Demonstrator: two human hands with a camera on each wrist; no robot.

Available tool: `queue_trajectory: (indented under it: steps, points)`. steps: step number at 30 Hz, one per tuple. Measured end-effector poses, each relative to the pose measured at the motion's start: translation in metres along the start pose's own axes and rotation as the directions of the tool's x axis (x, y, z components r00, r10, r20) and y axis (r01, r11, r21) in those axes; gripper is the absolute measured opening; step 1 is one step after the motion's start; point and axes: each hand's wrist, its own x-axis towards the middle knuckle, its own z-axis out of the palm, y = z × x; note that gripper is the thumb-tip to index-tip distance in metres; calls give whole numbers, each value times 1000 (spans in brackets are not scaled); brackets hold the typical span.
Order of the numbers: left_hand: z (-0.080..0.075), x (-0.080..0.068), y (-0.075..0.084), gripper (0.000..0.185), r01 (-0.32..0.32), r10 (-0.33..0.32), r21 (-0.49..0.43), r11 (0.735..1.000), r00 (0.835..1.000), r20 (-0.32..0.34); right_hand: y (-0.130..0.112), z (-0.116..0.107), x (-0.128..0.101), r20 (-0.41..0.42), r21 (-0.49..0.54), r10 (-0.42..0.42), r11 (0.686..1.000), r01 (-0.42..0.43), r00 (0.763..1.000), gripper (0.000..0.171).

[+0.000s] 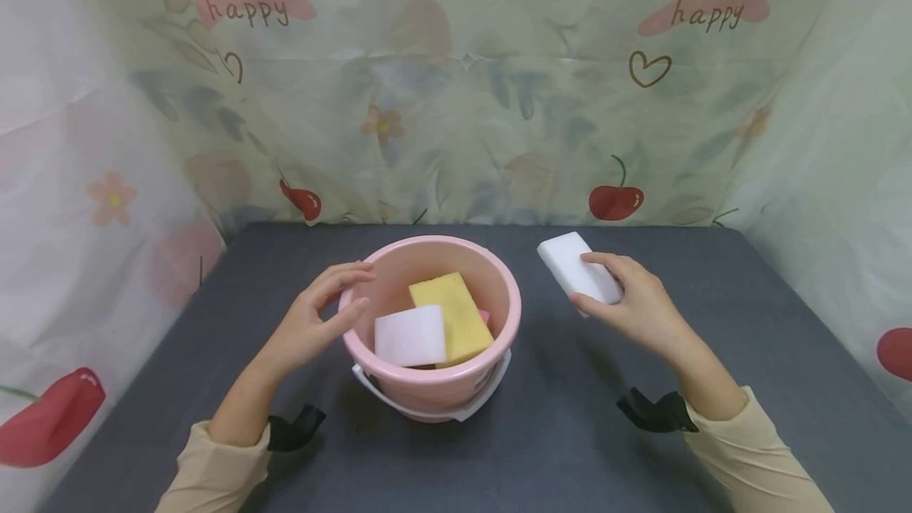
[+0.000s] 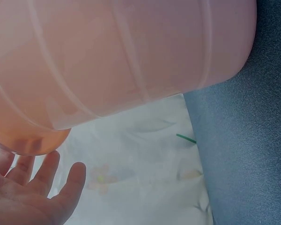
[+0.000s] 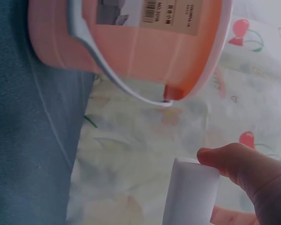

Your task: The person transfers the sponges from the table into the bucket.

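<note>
A pink item (image 1: 485,315) hides behind the yellow sponge (image 1: 450,315).

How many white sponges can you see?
2. One white sponge lies inside the pink bucket, beside the yellow sponge. The other white sponge is held by the right hand above the grey table. More may be hidden underneath.

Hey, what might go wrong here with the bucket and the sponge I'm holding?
The pink bucket already holds a yellow sponge and a white one, so another may sit high or spill. The left hand only touches the rim, so the bucket might tip. The right hand holds its white sponge by one end; it could slip.
</note>
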Motion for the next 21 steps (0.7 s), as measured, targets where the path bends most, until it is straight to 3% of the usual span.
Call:
queue_trajectory:
  steps: [21]
  points:
    - [0, 0, -1, 34, -8, 8, -2, 1000, 1000, 1, -28, -9, 8, -15, 65, -44, 997, 45, 999, 52]
